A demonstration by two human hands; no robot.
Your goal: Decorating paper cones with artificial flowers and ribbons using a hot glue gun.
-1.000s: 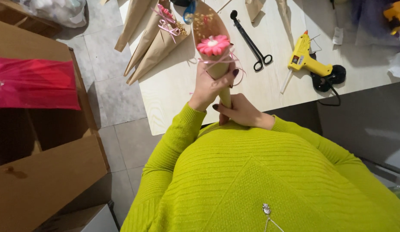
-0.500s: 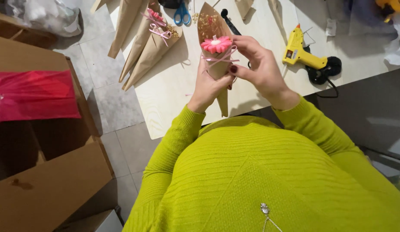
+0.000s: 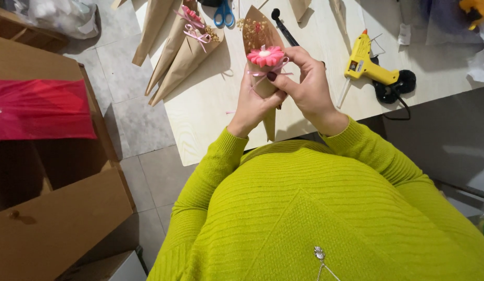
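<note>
A brown paper cone (image 3: 268,120) with dried sprigs at its mouth is held upright over the table's front edge. My left hand (image 3: 251,108) grips the cone's middle from the left. A pink flower (image 3: 266,55) with a white centre sits on the cone's front, above a thin pink ribbon (image 3: 258,73). My right hand (image 3: 307,86) comes in from the right, its thumb and fingers pinching the ribbon just below the flower.
The light wooden table (image 3: 211,112) also carries finished paper cones with pink bows (image 3: 185,54), blue-handled scissors (image 3: 224,13), black scissors (image 3: 281,26) and a yellow glue gun (image 3: 368,65) with a black cord. A cardboard box (image 3: 60,218) and red cloth (image 3: 39,109) lie at the left.
My right hand rose from the cone's lower tip up to the flower and ribbon. The view shifted down a little, and the cone stays in my left hand.
</note>
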